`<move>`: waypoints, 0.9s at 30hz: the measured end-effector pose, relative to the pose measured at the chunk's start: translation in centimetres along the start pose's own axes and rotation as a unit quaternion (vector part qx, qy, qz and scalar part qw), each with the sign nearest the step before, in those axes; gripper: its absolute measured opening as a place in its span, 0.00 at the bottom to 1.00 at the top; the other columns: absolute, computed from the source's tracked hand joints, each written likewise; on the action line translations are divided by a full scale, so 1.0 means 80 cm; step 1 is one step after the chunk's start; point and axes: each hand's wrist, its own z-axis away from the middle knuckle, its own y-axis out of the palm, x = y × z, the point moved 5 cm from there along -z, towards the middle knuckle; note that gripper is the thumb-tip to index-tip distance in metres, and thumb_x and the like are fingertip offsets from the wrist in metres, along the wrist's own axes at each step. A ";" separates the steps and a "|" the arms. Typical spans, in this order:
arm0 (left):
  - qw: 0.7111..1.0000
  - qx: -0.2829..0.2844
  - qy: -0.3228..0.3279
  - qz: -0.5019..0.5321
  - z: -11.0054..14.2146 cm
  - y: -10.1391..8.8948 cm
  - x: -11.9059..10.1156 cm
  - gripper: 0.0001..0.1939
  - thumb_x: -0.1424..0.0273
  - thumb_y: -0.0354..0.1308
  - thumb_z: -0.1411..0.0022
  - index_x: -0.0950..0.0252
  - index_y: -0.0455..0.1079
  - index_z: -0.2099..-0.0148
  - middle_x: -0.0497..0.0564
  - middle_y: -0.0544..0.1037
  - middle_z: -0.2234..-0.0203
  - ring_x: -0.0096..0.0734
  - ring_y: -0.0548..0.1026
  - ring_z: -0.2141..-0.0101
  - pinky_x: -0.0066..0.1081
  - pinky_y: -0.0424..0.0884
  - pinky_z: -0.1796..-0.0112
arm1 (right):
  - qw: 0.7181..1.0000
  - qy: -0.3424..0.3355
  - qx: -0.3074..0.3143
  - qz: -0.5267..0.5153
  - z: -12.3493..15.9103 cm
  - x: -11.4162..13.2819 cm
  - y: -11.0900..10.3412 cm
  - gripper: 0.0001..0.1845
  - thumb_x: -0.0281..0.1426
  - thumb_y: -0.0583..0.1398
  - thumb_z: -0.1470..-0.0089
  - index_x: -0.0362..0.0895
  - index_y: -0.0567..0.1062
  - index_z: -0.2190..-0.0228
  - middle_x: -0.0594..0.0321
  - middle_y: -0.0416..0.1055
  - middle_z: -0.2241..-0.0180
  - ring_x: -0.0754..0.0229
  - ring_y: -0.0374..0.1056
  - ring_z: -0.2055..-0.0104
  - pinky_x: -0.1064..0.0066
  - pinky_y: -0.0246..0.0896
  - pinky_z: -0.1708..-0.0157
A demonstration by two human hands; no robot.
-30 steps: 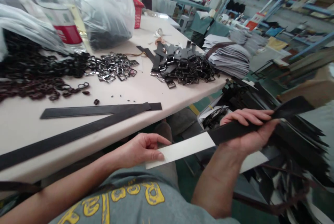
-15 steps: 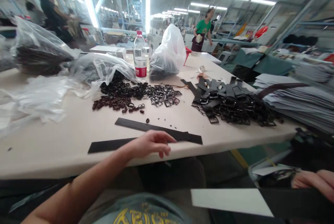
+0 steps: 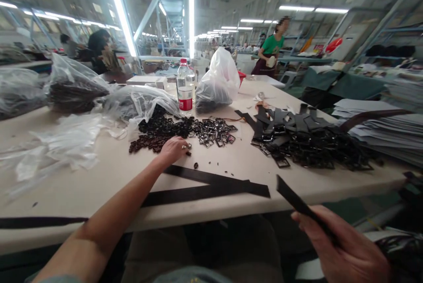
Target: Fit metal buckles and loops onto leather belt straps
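1. Head view: at 4 o'clock I see the right hand (image 3: 346, 248) pinching a dark strap (image 3: 295, 199), free end toward 10 o'clock.
2. At 8 o'clock, the left hand (image 3: 173, 148) has its fingertips at a small ring (image 3: 189, 146); I cannot tell whether they pinch it.
3. Two flat straps (image 3: 231, 186) overlap at 6 o'clock on the table (image 3: 244, 153).
4. Near 11 o'clock, I cannot read the red-labelled bottle's (image 3: 185, 93) lettering.
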 end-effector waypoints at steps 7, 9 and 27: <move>0.999 -0.007 -0.031 0.030 -0.017 0.006 -0.012 0.07 0.70 0.59 0.46 0.67 0.75 0.73 0.56 0.77 0.71 0.38 0.73 0.66 0.36 0.66 0.55 | 0.987 -0.140 0.077 -0.003 -0.007 0.036 0.054 0.04 0.31 0.60 0.41 0.48 0.74 0.62 0.67 0.76 0.69 0.66 0.73 0.69 0.76 0.66 0.67; 0.996 -0.002 -0.038 0.083 -0.005 0.004 -0.035 0.12 0.64 0.56 0.41 0.68 0.76 0.66 0.56 0.78 0.70 0.35 0.74 0.68 0.33 0.68 0.61 | 0.987 -0.147 0.065 0.005 -0.007 0.040 0.066 0.03 0.30 0.61 0.41 0.46 0.74 0.62 0.67 0.75 0.69 0.65 0.73 0.68 0.75 0.65 0.65; 0.664 0.155 -0.189 0.707 0.121 0.069 -0.180 0.25 0.67 0.77 0.60 0.62 0.77 0.57 0.44 0.75 0.71 0.13 0.67 0.78 0.15 0.65 0.76 | 0.986 -0.139 0.091 -0.024 0.015 0.056 0.092 0.04 0.29 0.60 0.40 0.44 0.76 0.64 0.62 0.76 0.69 0.61 0.71 0.66 0.69 0.63 0.65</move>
